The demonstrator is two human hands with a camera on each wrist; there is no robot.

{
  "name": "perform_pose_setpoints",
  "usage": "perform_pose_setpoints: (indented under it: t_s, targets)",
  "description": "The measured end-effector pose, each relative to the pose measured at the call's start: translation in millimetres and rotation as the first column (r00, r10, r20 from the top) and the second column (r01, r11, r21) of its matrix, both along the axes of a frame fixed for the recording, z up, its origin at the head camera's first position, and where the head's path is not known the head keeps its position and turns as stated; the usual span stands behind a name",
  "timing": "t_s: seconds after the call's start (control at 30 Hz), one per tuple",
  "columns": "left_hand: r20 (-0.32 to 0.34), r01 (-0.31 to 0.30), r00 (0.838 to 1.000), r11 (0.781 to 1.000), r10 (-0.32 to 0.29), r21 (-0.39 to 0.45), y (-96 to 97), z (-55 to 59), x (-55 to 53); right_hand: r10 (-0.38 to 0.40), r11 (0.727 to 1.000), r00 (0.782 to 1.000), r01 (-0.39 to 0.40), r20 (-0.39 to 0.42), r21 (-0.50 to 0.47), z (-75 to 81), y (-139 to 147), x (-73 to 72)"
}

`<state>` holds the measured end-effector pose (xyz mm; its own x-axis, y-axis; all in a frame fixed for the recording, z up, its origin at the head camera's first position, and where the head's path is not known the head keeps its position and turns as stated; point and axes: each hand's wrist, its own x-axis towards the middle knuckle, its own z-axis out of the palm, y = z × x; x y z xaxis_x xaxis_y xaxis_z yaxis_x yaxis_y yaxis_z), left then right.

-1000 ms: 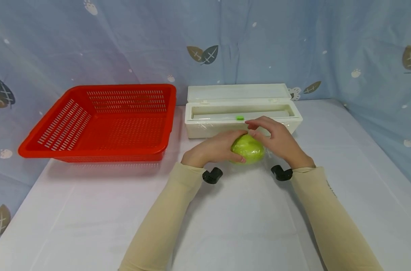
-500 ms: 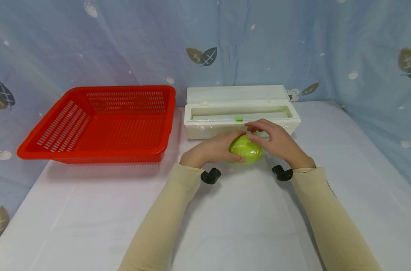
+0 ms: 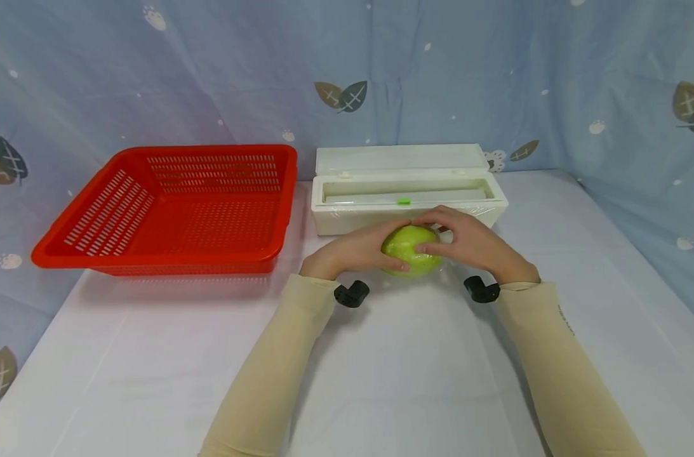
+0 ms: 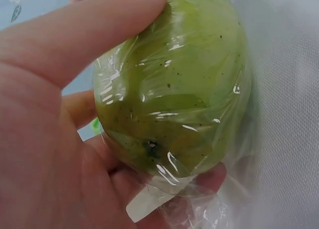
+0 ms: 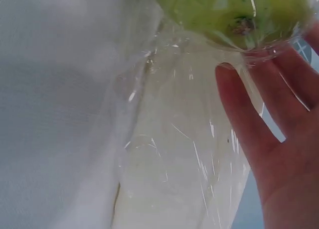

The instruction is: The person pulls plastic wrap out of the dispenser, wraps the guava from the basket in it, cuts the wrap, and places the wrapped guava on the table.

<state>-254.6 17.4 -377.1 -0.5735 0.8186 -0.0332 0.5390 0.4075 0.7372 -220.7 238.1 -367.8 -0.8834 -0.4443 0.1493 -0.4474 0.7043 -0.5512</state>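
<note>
A speckled green fruit (image 3: 402, 241) wrapped in clear cling film (image 4: 169, 114) is between both hands, just in front of the white box. My left hand (image 3: 358, 249) grips its left side, thumb in front and fingers behind. From the right, my right hand (image 3: 473, 241) arches round it, the thumb on its front and the fingers over the back. In the right wrist view, loose film (image 5: 189, 134) stretches below the fruit (image 5: 239, 15), past the fingertips. A pale flap (image 4: 154, 196) shows under the fruit in the left wrist view.
Behind the hands stands a long white cling-film box (image 3: 341, 222), its lid (image 3: 398, 158) raised and a small green slider (image 3: 403, 201) on its front edge. A red slotted basket (image 3: 164, 260) stands at the left. Blue printed cloth (image 3: 238, 76) hangs behind the white-covered table (image 3: 169, 368).
My right thumb has come down onto the front of the fruit and the right fingers have closed over its back. The fruit and left hand have shifted slightly left.
</note>
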Motion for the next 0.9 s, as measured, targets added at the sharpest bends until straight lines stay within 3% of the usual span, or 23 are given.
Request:
perform_pose_setpoints:
  t_s: [0.23,0.57,0.7,0.9]
  targets:
    - [0.036,-0.035,0.999,0.999,0.036,-0.017,-4.5,0.8,1.3,-0.001,1.000,0.995,0.001,0.102,-0.001,1.6,-1,0.2]
    - [0.043,-0.028,0.999,1.000,0.028,0.014,-5.5,1.4,2.5,-0.017,1.000,0.968,0.018,0.249,-0.003,0.7,-3,1.0]
    - [0.051,-0.060,0.997,0.998,0.060,-0.012,-4.9,3.2,3.6,0.010,1.000,0.968,-0.012,0.252,0.005,0.5,-8,1.5]
    - [0.070,-0.120,0.990,0.991,0.124,-0.067,-5.6,4.5,5.4,0.075,0.995,0.981,-0.087,0.181,0.057,-3.1,-14,-0.8]
